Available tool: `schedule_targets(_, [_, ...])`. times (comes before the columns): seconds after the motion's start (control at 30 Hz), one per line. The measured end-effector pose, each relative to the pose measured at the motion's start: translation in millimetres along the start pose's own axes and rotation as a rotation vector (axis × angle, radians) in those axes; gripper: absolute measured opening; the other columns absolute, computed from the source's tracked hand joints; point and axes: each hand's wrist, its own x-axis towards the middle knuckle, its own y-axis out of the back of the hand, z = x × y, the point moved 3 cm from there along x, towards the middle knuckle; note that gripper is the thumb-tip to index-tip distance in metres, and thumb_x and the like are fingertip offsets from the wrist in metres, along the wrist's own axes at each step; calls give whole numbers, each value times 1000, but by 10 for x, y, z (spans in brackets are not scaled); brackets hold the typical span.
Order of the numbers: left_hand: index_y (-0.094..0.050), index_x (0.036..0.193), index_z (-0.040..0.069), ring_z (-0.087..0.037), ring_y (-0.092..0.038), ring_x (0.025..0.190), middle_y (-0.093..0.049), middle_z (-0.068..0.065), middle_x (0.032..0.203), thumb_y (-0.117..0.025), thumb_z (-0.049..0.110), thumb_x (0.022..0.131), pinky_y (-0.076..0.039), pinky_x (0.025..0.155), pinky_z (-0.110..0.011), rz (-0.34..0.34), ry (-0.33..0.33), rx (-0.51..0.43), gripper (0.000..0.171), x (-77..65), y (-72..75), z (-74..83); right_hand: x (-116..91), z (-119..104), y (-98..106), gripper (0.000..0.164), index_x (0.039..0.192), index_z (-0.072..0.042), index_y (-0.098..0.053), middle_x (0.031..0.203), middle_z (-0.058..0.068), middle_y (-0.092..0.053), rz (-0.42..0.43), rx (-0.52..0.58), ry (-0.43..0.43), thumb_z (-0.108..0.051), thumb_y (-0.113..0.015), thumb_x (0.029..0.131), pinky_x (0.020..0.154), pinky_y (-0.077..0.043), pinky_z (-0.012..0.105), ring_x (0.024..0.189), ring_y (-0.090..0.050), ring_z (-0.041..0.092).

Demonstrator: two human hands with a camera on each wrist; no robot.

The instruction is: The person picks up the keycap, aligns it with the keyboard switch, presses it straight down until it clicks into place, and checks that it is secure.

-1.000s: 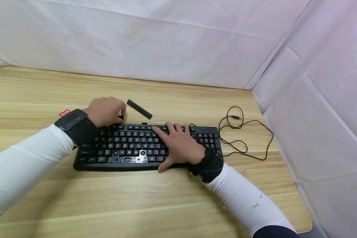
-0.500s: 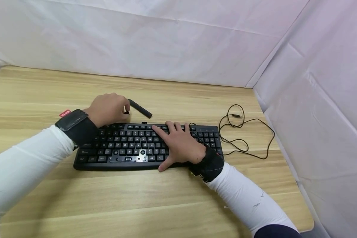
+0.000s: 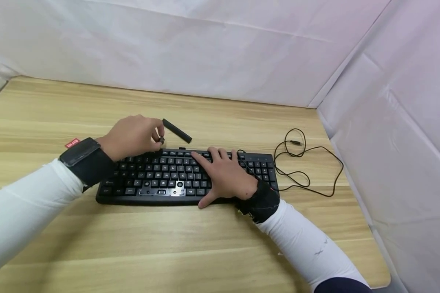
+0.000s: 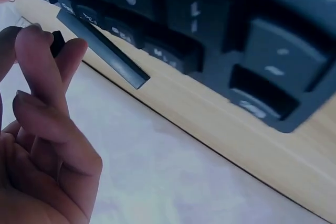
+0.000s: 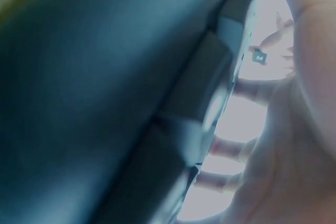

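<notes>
A black keyboard (image 3: 161, 199) lies on the wooden table, its space bar slot (image 3: 157, 191) uncovered, with round holes just above it. My left hand (image 3: 133, 136) pinches a small black keycap (image 3: 161, 140) between thumb and fingertips, above the keyboard's back edge. In the right wrist view the keycap (image 5: 259, 56) shows a pale letter on its face. Spread over the right part of the keys, my right hand (image 3: 225, 177) rests with straight fingers, the thumb at the front edge. The loose black space bar (image 3: 177, 130) lies on the table behind the keyboard, beyond my left fingertips.
A thin black cable (image 3: 309, 185) lies looped to the right of the keyboard, its plug (image 3: 295, 143) inside the loops. One small black piece (image 3: 182, 149) sits at the keyboard's back edge. White sheeting (image 3: 205, 53) walls the table's back and right side.
My left hand has drawn the keycap slightly right and up from the keyboard's back edge, and more of the cap shows. My right hand stays spread on the keys. The head view has shifted slightly.
</notes>
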Motion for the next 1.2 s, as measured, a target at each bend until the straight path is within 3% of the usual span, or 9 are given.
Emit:
schedule_targets(0.23, [-64, 95, 14, -9, -58, 55, -73, -4, 89, -69, 16, 76, -46, 52, -33, -77, 16, -75, 20, -151, -28, -21, 5, 7, 19, 135, 152, -27, -9, 147, 19, -24, -8, 11, -6, -84, -64, 44, 98, -23, 67, 128, -25, 39])
schedule_targets(0.47, [-69, 94, 16, -11, -62, 77, -72, 1, 88, -73, 19, 76, -52, 65, -37, -75, -79, -114, 18, -272, -81, 18, -9, 17, 46, 134, 152, -27, -10, 146, 18, -25, -9, 16, -8, -83, -66, 44, 98, -23, 66, 127, -26, 38])
schedule_targets(0.73, [-72, 93, 19, -10, -58, 79, -70, 2, 89, -74, 17, 78, -51, 68, -36, -66, -145, -135, 16, -276, -169, 28, -9, 30, 46, 134, 152, -27, -9, 146, 18, -24, -19, 19, -18, -84, -66, 44, 99, -22, 66, 127, -25, 38])
schedule_targets(0.93, [-72, 101, 16, -12, -58, 83, -70, 0, 95, -73, 15, 77, -51, 69, -37, -70, -147, -113, 24, -299, -166, 32, -7, 9, 55, 134, 152, -27, -9, 146, 18, -24, -27, 31, -16, -83, -65, 44, 99, -22, 67, 128, -25, 39])
schedule_targets(1.2, [-71, 99, 15, -8, -50, 59, -65, 4, 77, -76, 33, 74, -44, 51, -29, 14, -164, -2, 31, -328, -198, 126, 4, -10, 52, 134, 152, -27, -10, 146, 18, -25, -18, 34, -14, -83, -66, 44, 99, -22, 67, 128, -25, 39])
